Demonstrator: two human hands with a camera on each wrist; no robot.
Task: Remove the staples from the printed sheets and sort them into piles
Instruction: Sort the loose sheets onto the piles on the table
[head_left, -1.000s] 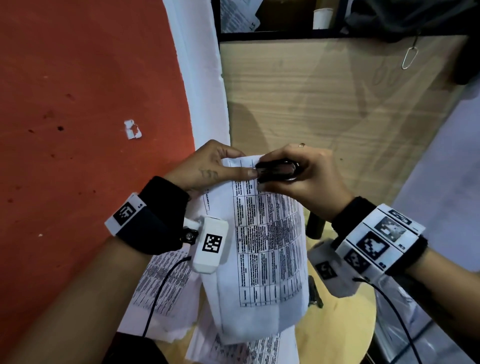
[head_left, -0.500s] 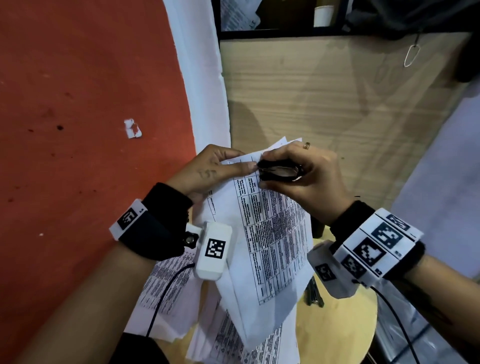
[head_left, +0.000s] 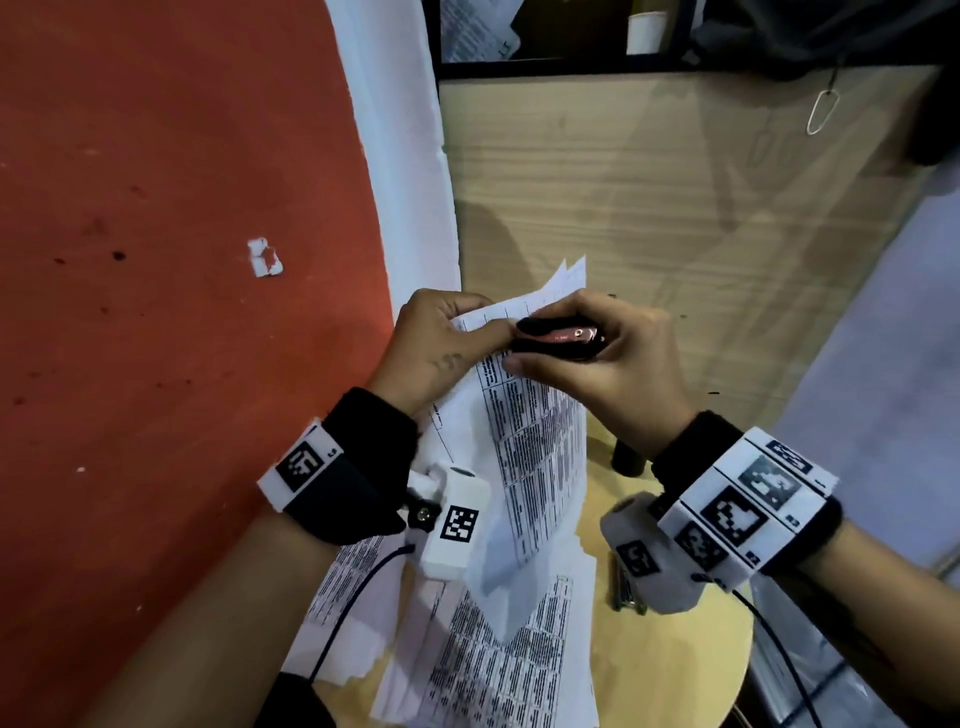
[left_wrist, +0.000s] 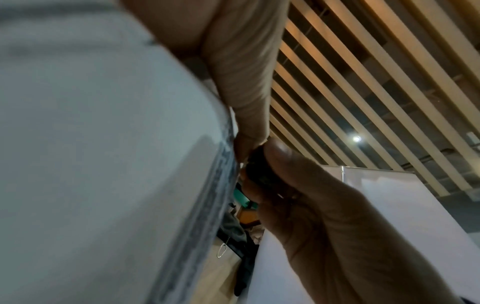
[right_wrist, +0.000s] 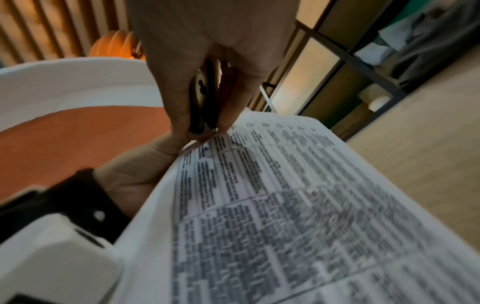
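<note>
My left hand (head_left: 441, 338) pinches the top left corner of a stapled set of printed sheets (head_left: 535, 462), thumb on the front, and holds it up over the small round table (head_left: 670, 675). My right hand (head_left: 597, 358) grips a black staple remover (head_left: 558, 338) with a shiny metal middle and presses its nose onto that same corner, right beside my left thumb. In the right wrist view the staple remover (right_wrist: 202, 107) sits between thumb and fingers, its tip on the sheets (right_wrist: 272, 205). The staple itself is hidden.
More printed sheets lie in loose piles (head_left: 498, 670) on the table under my hands. A dark metal tool (head_left: 626, 587) lies on the table's right part. An orange wall (head_left: 182, 260) stands at the left, a wooden panel (head_left: 649, 197) ahead with a paper clip (head_left: 822, 111) hanging on it.
The held set has tilted, its lower end swinging left and the top right corner rising. Both hands stayed together at the top corner and shifted slightly upward.
</note>
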